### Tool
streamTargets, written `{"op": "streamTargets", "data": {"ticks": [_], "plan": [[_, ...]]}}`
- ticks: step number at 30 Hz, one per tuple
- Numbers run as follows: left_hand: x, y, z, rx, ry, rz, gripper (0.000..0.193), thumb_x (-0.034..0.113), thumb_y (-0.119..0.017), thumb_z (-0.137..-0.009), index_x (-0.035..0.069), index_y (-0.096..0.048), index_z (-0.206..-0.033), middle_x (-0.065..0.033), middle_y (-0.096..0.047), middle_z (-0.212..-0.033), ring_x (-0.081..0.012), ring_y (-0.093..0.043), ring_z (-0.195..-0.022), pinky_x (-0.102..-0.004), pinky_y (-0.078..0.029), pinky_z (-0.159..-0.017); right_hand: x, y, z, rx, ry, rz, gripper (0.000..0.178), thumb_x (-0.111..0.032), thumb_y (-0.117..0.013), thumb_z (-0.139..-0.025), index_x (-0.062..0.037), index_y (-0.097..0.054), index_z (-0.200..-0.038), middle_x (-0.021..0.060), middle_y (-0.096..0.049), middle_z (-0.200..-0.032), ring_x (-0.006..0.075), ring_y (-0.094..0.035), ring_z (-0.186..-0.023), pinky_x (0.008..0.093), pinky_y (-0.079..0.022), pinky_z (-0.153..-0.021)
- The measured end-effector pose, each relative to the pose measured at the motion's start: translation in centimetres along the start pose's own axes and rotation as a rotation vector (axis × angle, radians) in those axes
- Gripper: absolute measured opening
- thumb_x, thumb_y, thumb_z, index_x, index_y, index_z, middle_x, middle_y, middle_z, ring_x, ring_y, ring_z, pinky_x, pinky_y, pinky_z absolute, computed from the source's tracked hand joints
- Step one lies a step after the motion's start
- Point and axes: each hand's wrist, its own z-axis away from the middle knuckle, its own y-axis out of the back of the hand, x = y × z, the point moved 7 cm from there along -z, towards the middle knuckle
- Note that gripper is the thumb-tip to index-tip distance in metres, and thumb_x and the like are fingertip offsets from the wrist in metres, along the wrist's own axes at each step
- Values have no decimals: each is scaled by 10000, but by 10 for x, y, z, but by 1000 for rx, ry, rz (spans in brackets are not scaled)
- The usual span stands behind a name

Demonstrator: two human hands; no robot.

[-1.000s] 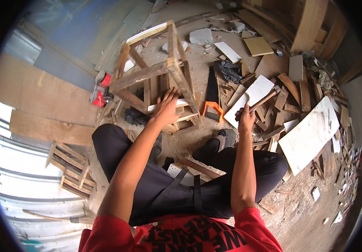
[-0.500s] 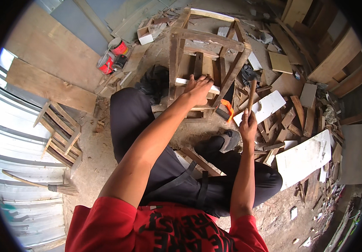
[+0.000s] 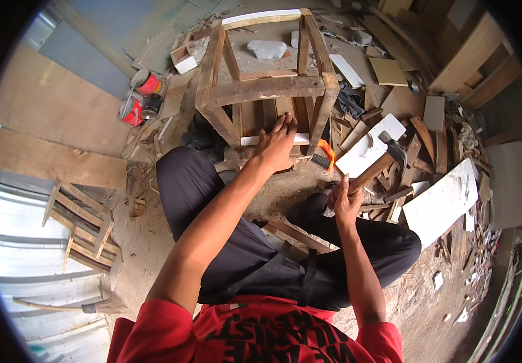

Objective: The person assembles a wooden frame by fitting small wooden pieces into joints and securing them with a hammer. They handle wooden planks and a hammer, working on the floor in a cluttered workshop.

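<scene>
In front of my knees stands a wooden frame (image 3: 267,91), perhaps a stool or chair, with legs and crossrails. My left hand (image 3: 275,147) lies over its low white-faced slat (image 3: 300,138), fingers stretched forward onto the brown boards inside. To the right, my right hand (image 3: 347,202) is closed round the wooden handle of a claw hammer (image 3: 374,169). The hammer's metal head points up and to the right, apart from the frame. An orange-handled handsaw (image 3: 328,156) lies by the frame's right side, partly hidden.
Scrap wood (image 3: 439,142) and white boards (image 3: 442,209) litter the floor on the right. Red paint cans (image 3: 132,111) stand at the far left. A slatted wooden piece (image 3: 85,224) and a broom (image 3: 100,306) are nearer on the left. A pale stone (image 3: 267,49) sits behind the frame.
The hammer has swung from nearly upright to leaning right, its head now plainly visible. My right hand is a little lower. The frame appears shifted left, its top rail nearer; my left hand stays on the slat.
</scene>
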Motion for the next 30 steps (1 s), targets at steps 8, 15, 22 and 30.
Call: {"op": "streamTargets", "data": {"ticks": [8, 15, 22, 30], "plan": [[-21, 13, -39, -31, -40, 320, 579, 451, -481, -991, -41, -568, -1284, -286, -522, -1360, -397, -474, -1312, -455, -408, -1088, 9, 17, 39, 136, -11, 304, 382, -377, -502, -1037, -67, -461, -817, -41, -448, -578, 38, -410, -492, 229, -332, -445], [-28, 12, -17, 458, -97, 38, 448, 330, -447, -992, 12, -572, -1281, -160, -441, -1483, -299, -374, -1404, -565, -338, -1098, -41, 4, -18, 63, 184, 880, 283, -247, -566, -1002, 31, -560, -948, 142, -577, -655, 212, -551, -570, 372, -442, -552], [-37, 0, -12, 403, -35, 128, 563, 364, -452, -982, -51, -490, -1360, -155, -373, -1529, -285, -230, -1484, -595, -304, -1119, -83, -45, -123, -362, 382, 1104, 205, -177, -584, -962, 18, -563, -1022, 232, -636, -781, 477, -553, -721, 425, -476, -640], [-38, -2, -22, 421, -20, 109, 560, 367, -433, -979, -30, -497, -1370, -147, -397, -1520, -287, -250, -1479, -617, -319, -1106, -83, -111, -174, -795, 647, 1236, 396, -86, -664, -832, -29, -609, -1220, 215, -626, -1202, 411, -579, -1123, 448, -465, -958]]}}
